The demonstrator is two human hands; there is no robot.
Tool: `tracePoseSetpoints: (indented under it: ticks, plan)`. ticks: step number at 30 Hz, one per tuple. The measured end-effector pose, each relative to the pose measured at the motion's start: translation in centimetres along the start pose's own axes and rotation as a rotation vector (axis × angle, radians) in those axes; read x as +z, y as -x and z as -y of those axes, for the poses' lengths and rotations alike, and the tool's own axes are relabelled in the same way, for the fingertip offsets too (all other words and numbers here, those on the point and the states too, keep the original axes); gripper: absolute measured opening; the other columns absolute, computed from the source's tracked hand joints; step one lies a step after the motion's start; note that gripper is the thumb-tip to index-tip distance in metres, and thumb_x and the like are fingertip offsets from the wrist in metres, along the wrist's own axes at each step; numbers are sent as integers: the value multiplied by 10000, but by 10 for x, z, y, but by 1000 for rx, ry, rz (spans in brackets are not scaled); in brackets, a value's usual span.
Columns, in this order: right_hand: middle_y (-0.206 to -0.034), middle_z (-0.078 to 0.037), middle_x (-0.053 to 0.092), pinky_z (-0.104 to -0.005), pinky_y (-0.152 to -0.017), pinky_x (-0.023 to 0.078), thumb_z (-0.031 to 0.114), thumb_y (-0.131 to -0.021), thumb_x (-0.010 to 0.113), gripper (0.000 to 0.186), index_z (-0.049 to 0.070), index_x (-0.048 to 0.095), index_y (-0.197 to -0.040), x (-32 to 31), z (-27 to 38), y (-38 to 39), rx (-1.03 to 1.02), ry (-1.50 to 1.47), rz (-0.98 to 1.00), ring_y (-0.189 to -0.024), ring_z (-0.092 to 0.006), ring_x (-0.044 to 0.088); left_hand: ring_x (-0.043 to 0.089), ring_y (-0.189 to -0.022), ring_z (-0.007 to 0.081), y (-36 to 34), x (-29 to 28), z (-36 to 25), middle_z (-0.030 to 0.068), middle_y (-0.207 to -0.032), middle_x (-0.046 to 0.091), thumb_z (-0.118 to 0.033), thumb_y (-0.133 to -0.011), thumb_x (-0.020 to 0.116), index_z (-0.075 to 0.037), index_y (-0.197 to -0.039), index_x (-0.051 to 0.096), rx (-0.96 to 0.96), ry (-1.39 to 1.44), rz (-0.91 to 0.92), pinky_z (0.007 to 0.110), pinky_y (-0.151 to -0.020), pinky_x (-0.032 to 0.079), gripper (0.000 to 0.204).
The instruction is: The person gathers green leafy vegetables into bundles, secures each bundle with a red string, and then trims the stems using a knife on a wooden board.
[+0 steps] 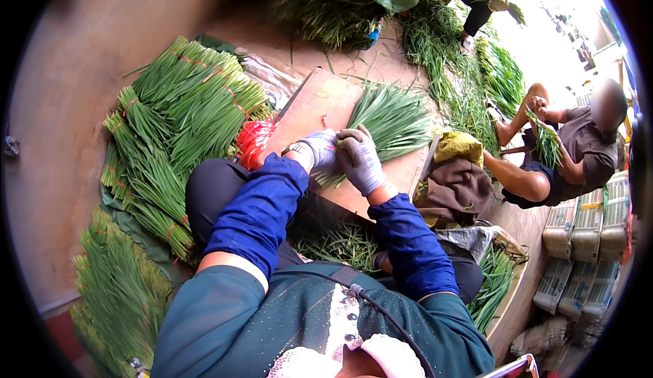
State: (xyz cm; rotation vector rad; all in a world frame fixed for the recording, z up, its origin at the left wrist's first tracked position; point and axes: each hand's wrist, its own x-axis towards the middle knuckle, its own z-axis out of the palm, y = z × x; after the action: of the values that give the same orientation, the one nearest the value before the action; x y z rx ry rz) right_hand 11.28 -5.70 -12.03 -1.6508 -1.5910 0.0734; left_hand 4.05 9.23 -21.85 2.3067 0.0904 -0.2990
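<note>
A green leaf pile [119, 289] sits low on the left. Just above it is a big stack of tied bunches [177, 133], with red bands around them. Next comes a clump of shiny red strings [255, 140], beside a flat board [306, 109].

The left hand [314, 148] wears a pale glove. Its fingers are bent and meet the other hand over the board. I cannot tell if it is pinching something, but a bit of red shows there. The right hand [360, 157] wears a glove too. Its fingers curl at the near end of a green bunch [391, 119], and I cannot tell how tight they are. The bunch lies on the board, with its leaves fanned out up and to the right.

Loose leaves [340, 245] lie below the board. Right of the board are a yellow cloth [459, 147] and a brown cloth [456, 187]. Lower down, a box [521, 259] has green leaves in it. On the far right, another person [588, 140] sits holding some leaves, near stacked crates [592, 221].
</note>
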Motion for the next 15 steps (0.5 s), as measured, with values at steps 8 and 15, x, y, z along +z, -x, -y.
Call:
tracePoseSetpoints:
  ticks: [8,15]
  plan:
    - [-957,-169,649,-377,-838,512,15,-809,657,200,-8,649,-1007,28,-39,-8,352,-99,160,-914,-324,633,626,-1108,216,-13,24,28,116,-1100,692,-234,-867,631,-110,-1136,654,-239,-108,-7,332,-966,474,297]
    - [-928,-167,643,-388,-839,512,2,-804,631,233,-3,655,-1035,30,-38,-9,272,-58,114,-906,-329,634,656,-1006,287,18,-39,51,128,-1099,647,-131,-907,606,-38,-1089,619,-982,1545,-252,456,-819,550,205]
